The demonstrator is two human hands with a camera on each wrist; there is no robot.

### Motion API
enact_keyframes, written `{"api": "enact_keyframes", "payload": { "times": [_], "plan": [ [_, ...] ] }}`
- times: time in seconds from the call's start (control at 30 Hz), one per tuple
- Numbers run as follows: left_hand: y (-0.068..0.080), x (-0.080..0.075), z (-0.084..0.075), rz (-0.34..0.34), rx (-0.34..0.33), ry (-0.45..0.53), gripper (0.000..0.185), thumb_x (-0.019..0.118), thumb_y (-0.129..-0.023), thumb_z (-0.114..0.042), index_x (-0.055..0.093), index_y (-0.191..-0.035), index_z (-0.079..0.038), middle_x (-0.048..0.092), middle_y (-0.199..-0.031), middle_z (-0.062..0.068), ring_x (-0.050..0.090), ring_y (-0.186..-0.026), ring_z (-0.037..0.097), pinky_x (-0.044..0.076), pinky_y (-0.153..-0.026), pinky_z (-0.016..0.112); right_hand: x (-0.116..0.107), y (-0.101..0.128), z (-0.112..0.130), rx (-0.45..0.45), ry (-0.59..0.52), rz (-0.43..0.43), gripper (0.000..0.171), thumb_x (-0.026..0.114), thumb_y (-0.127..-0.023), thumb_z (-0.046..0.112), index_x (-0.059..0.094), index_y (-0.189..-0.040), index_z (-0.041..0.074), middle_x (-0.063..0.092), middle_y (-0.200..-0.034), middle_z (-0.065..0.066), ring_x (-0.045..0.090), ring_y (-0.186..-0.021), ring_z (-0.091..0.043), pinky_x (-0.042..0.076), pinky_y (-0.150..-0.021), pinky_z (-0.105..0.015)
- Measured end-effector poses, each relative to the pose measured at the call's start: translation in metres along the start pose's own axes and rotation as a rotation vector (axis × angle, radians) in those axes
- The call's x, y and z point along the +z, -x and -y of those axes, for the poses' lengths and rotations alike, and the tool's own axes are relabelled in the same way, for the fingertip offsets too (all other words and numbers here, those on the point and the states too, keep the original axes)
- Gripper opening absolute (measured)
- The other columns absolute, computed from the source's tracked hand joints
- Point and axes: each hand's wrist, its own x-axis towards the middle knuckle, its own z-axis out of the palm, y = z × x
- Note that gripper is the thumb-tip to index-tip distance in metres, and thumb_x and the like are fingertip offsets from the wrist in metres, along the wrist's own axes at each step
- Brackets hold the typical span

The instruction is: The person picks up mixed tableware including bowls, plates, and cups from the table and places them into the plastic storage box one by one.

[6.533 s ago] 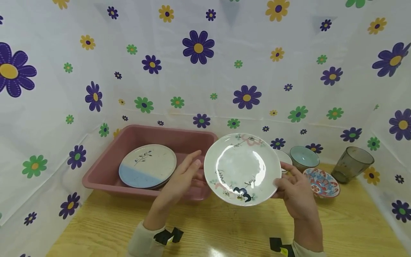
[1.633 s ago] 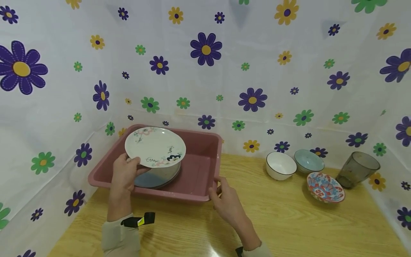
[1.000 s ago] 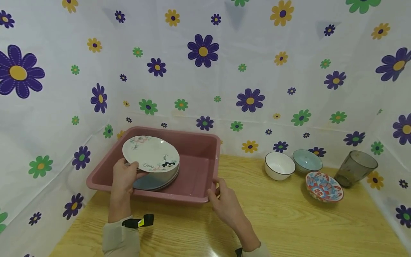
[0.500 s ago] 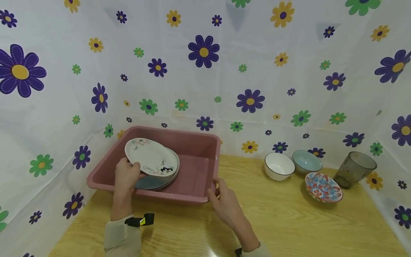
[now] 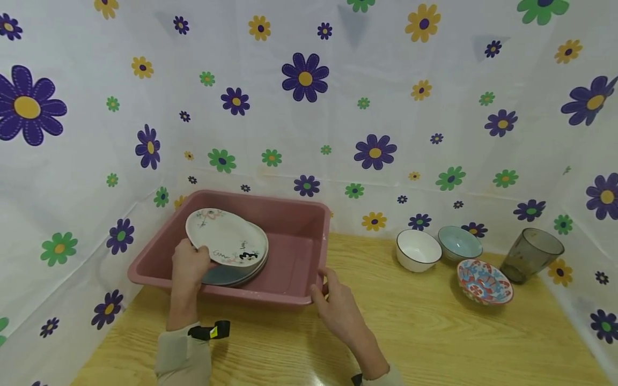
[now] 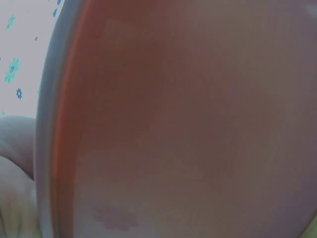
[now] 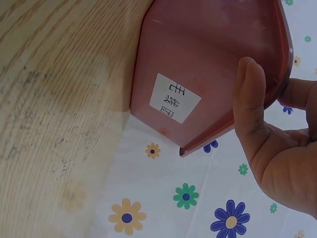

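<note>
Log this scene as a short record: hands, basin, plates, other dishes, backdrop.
Left hand: pinches the flowered plate by its edge
Right hand: holds the right rim of the pink basin, near the front corner
Plate position: tilted over the lower plates in the basin; contact between them unclear
Bowls: white bowl, light blue bowl, patterned bowl, all on the table
Glass: right of the bowls
Backdrop: white sheet with flowers
</note>
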Motion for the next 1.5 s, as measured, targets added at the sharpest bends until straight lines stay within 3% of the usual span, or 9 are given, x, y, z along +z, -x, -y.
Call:
{"api": "enact_keyframes", "payload": {
  "times": [0.17,0.27,0.47,0.63,0.8,0.93,1.1,1.33,1.5],
  "plan": [
    [-0.002,-0.001,0.000,-0.040,0.003,-0.070,0.035,0.038,-0.096,-0.003,0.052,-0.120,0.017,0.065,-0.102,0.031,0.067,-0.086,0.035,0.045,-0.062,0.029,0.000,0.000,0.000,-0.024,0.002,-0.001,0.044,0.052,-0.103,0.016,0.042,-0.142,-0.004,0.063,-0.081,-0.009,0.051,-0.055,-0.004,0.042,-0.046,-0.021],
    [-0.003,-0.004,0.001,-0.022,-0.017,-0.113,0.037,0.038,-0.094,-0.003,0.048,-0.121,0.021,0.062,-0.103,0.033,0.063,-0.091,0.038,0.045,-0.064,0.033,0.000,0.000,0.000,-0.033,0.008,-0.004,0.045,0.052,-0.103,0.016,0.042,-0.141,-0.005,0.064,-0.081,-0.009,0.051,-0.055,-0.004,0.042,-0.046,-0.021],
    [-0.007,-0.011,0.001,0.018,-0.048,-0.208,0.043,0.038,-0.091,-0.001,0.038,-0.125,0.025,0.054,-0.096,0.030,0.057,-0.081,0.038,0.045,-0.058,0.036,0.000,-0.001,0.002,-0.059,0.062,-0.029,0.043,0.053,-0.102,0.014,0.045,-0.139,-0.006,0.063,-0.079,-0.004,0.050,-0.056,-0.004,0.043,-0.048,-0.022],
    [-0.008,-0.013,0.001,0.003,-0.010,-0.330,0.036,0.044,-0.087,0.004,0.046,-0.114,0.027,0.057,-0.094,0.037,0.055,-0.077,0.039,0.048,-0.062,0.048,0.000,-0.001,0.005,-0.064,0.067,-0.041,0.043,0.054,-0.101,0.013,0.045,-0.138,-0.006,0.062,-0.078,-0.002,0.050,-0.055,-0.004,0.043,-0.048,-0.022],
    [-0.007,-0.011,0.002,0.052,-0.044,-0.465,0.036,0.050,-0.087,0.004,0.045,-0.115,0.027,0.055,-0.104,0.043,0.060,-0.092,0.053,0.050,-0.073,0.059,0.000,0.001,0.005,-0.062,0.056,-0.020,0.044,0.053,-0.102,0.015,0.044,-0.140,-0.006,0.063,-0.080,-0.002,0.051,-0.056,-0.004,0.044,-0.048,-0.022],
    [-0.007,-0.009,0.005,0.095,-0.107,-0.473,0.044,0.046,-0.091,0.002,0.033,-0.126,0.025,0.051,-0.113,0.045,0.056,-0.104,0.057,0.050,-0.078,0.063,0.001,0.002,0.006,-0.057,0.052,-0.002,0.044,0.052,-0.103,0.017,0.043,-0.140,-0.005,0.064,-0.081,-0.004,0.052,-0.056,-0.004,0.044,-0.049,-0.022],
    [-0.007,-0.007,0.005,0.139,-0.125,-0.498,0.038,0.044,-0.093,0.003,0.040,-0.126,0.022,0.053,-0.114,0.042,0.058,-0.102,0.052,0.050,-0.077,0.063,0.001,0.002,0.007,-0.057,0.047,0.009,0.046,0.051,-0.103,0.018,0.042,-0.141,-0.006,0.064,-0.082,-0.005,0.052,-0.057,-0.005,0.044,-0.049,-0.023],
    [-0.009,-0.009,0.003,0.201,-0.117,-0.526,0.028,0.044,-0.093,0.004,0.053,-0.114,0.019,0.059,-0.102,0.032,0.055,-0.082,0.034,0.051,-0.064,0.050,0.002,0.002,0.006,-0.032,0.047,0.011,0.046,0.050,-0.103,0.016,0.041,-0.142,-0.006,0.063,-0.083,-0.001,0.053,-0.056,-0.005,0.046,-0.049,-0.023],
    [-0.015,-0.008,0.001,0.281,-0.088,-0.546,0.026,0.049,-0.089,0.004,0.054,-0.110,0.019,0.056,-0.096,0.025,0.051,-0.081,0.033,0.048,-0.068,0.045,0.001,0.001,0.005,-0.045,0.060,-0.010,0.046,0.051,-0.103,0.016,0.042,-0.142,-0.006,0.064,-0.082,-0.001,0.053,-0.056,-0.004,0.046,-0.049,-0.023]
  ]
}}
